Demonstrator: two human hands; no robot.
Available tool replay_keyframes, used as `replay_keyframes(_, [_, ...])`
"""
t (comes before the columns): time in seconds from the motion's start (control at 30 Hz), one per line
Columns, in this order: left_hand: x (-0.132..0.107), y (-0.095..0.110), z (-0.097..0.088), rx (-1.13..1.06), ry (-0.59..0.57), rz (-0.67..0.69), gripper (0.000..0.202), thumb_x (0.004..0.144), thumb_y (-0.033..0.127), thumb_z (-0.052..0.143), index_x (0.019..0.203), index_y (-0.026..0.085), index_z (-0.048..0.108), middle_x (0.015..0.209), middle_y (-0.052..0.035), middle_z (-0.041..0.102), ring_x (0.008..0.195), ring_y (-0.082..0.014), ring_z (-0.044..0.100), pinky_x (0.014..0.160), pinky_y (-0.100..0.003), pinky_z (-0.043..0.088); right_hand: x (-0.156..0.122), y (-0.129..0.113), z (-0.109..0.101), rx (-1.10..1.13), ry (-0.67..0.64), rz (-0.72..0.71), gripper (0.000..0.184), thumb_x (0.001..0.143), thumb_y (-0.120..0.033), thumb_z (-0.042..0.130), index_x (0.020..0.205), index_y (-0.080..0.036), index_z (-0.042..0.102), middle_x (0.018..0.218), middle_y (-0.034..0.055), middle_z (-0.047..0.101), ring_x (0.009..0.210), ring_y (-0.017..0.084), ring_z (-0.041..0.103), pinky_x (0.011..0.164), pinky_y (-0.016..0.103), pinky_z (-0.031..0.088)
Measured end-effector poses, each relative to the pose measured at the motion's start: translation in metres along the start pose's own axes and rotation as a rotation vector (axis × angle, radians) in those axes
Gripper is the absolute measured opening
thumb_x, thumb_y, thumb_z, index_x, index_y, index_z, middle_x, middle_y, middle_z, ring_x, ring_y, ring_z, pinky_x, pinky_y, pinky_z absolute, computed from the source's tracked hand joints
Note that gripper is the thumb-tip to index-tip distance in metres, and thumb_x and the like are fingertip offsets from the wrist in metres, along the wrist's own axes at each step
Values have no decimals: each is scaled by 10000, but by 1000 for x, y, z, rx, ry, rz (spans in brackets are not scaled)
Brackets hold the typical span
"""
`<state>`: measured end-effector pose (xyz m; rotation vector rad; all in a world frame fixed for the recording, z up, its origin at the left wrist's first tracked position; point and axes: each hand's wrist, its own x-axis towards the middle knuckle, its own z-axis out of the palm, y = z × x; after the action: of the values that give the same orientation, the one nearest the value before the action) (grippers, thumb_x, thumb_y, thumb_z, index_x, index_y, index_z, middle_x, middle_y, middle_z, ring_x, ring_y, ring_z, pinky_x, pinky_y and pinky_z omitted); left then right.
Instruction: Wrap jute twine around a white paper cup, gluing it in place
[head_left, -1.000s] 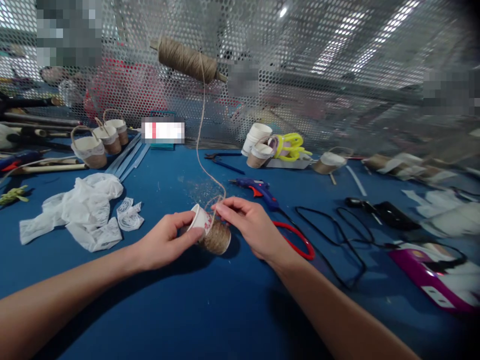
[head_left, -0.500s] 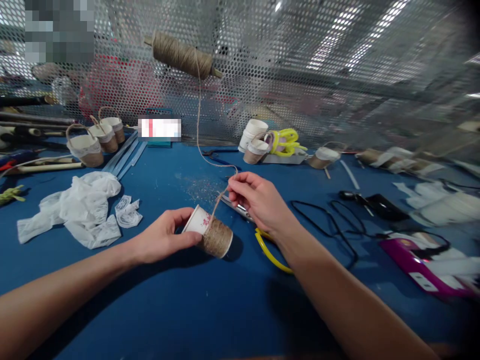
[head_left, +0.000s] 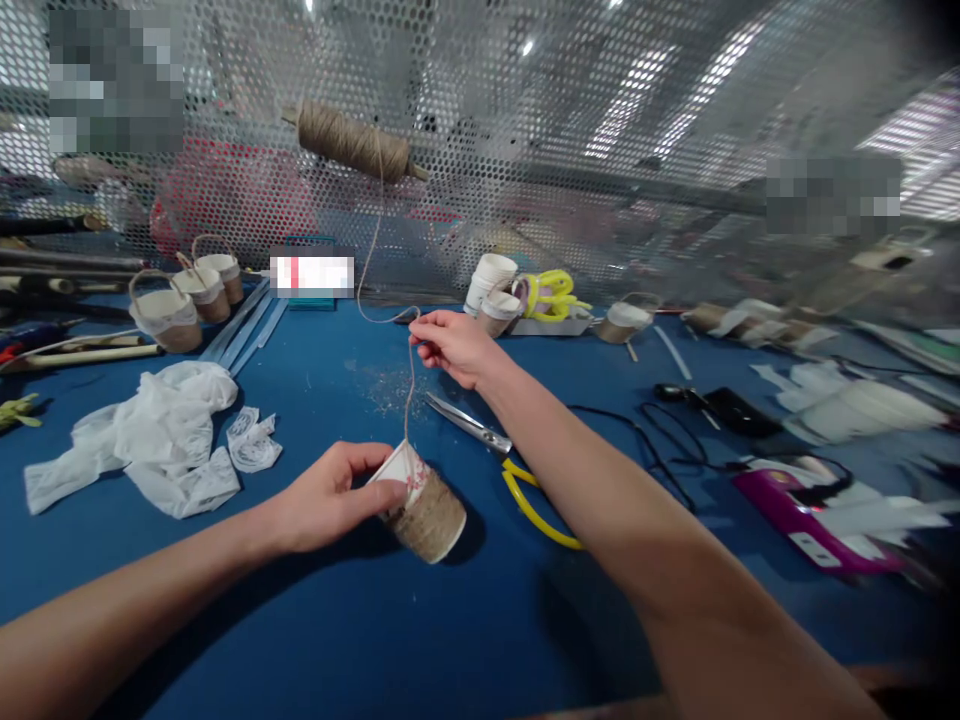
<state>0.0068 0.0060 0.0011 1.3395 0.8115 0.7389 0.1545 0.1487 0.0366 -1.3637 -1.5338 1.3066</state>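
Observation:
My left hand grips a white paper cup by its rim, tilted low over the blue table. Brown twine is wound round the cup's lower part, and red print shows on the bare band near the rim. From the cup a strand of twine runs up to my right hand, pinched between thumb and fingers. Beyond that hand the strand loops slackly up to a twine spool on a rod at the mesh. Scissors with yellow handles lie under my right forearm, blades parted.
White lace lies crumpled at left, with several finished small baskets behind it. Stacked cups and a yellow coil stand at the back. A purple device and black cords occupy the right.
My right hand has moved up and left, drawing the strand nearly upright above the cup. The cup has turned in my left hand and sits a little lower. More of the scissors shows.

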Motion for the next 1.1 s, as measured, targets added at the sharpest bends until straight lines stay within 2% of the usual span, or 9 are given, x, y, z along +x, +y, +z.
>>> replay_keyframes(0.1, [1,1,0,-12,10,-9,172,735,262,562,805,117,622,737,-27,606,673,-146,507,668,-267,381,8,5,4,-91,-9,21,302,861,-303,507,1126,-158,515,1110,73,554,912,184,575,752,386,490])
replay_keyframes(0.2, [2,1,0,-47,44,-28,187,706,241,573,831,114,626,777,-32,627,714,-157,531,716,-277,394,12,8,10,-183,-50,21,316,860,-301,510,1142,-160,505,1133,77,543,935,191,570,766,398,487])
replay_keyframes(0.27, [3,1,0,-63,92,-43,209,699,246,574,851,113,625,801,-35,641,740,-164,546,741,-282,401,8,9,12,-254,-82,-1,265,858,-293,513,1073,-140,540,1029,65,585,841,165,590,710,356,498])
replay_keyframes(0.4, [4,-2,-2,-71,210,-29,243,711,273,569,883,108,614,828,-45,653,757,-163,552,746,-278,409,-21,7,6,-398,-97,-130,214,825,-313,538,716,-139,596,635,15,588,561,112,531,573,265,440])
replay_keyframes(0.53, [6,-5,-4,-78,278,29,255,737,285,563,917,110,610,842,-40,650,773,-151,543,746,-256,407,-65,5,-8,-505,-117,-242,277,805,-388,533,657,-164,602,640,22,604,636,147,542,626,288,412])
replay_keyframes(0.67, [6,-4,-3,-59,276,27,240,730,283,572,904,123,617,824,-27,640,750,-145,540,727,-250,407,-95,11,-13,-524,-238,-318,328,880,-375,397,826,-160,639,874,68,645,842,176,577,773,306,422])
replay_keyframes(0.8, [5,-4,1,-28,231,-15,236,734,324,569,838,120,626,774,-20,624,694,-135,524,678,-244,398,-108,17,-6,-445,-329,-396,360,922,-354,304,997,-169,604,1047,79,609,1008,163,540,917,315,378])
replay_keyframes(0.97, [6,-7,2,-37,293,-44,303,735,411,575,704,112,620,597,27,526,533,-77,400,510,-196,287,-120,17,6,-362,-354,-460,352,934,-338,285,1069,-176,567,1135,90,566,1087,151,500,959,331,359])
replay_keyframes(1.1, [8,-8,1,-103,318,-72,331,706,431,598,692,102,631,576,26,510,512,-71,376,493,-193,264,-126,18,11,-325,-370,-453,368,939,-333,272,1094,-157,555,1159,98,553,1099,143,496,967,328,364])
